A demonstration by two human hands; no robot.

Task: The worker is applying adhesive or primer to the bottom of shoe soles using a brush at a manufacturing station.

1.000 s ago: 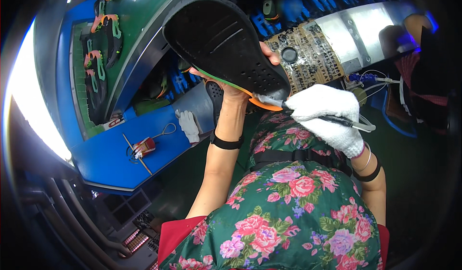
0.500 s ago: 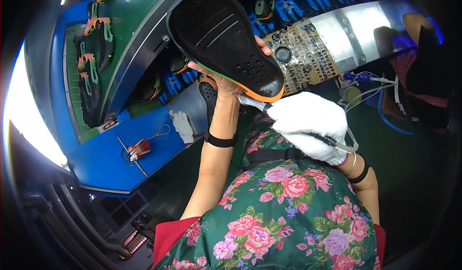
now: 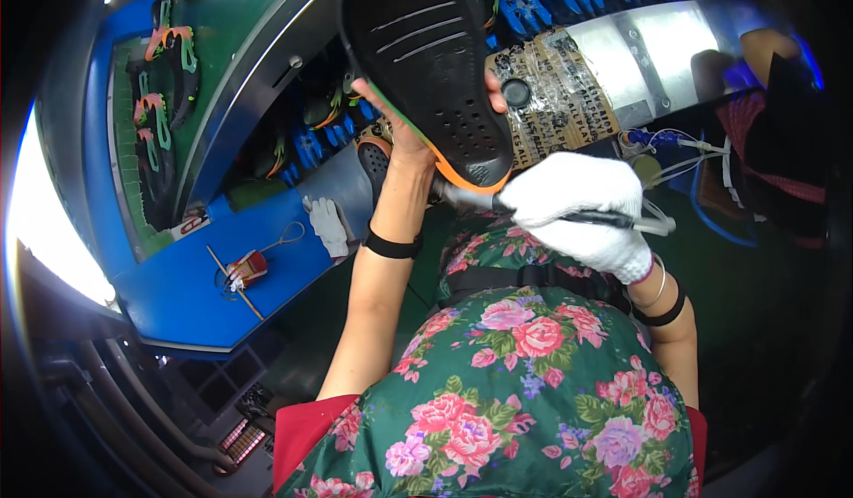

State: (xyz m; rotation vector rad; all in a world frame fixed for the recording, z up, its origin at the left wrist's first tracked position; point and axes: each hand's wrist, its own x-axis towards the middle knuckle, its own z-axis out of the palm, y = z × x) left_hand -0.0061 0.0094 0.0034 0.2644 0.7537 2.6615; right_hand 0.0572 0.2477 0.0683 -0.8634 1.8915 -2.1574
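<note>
My bare left hand (image 3: 410, 138) holds a black shoe sole (image 3: 422, 63) with an orange and green edge, its grooved and perforated face toward me. The fingers wrap round the sole's sides. In a white knit glove, my right hand (image 3: 577, 200) is closed on a brush-like tool (image 3: 613, 220) with a dark handle and a pale tube at its rear. The tool's metal front reaches to the sole's orange lower end; motion blur hides its tip, so I cannot tell whether it touches. Beyond my left wrist lies another perforated black piece (image 3: 373, 160) with an orange rim.
A blue table (image 3: 178, 302) at left bears a white glove (image 3: 327, 224) and a red object (image 3: 251, 267) by a thin stick. Black, orange and green shoe parts (image 3: 160, 129) line a green belt. Taped cardboard (image 3: 569, 98) covers a metal ledge. Tubes (image 3: 689, 149) hang at right.
The sole has turned more upright and shifted slightly up. My gloved right hand has moved a little up, and the tool's front now sits lower along the sole's orange end.
</note>
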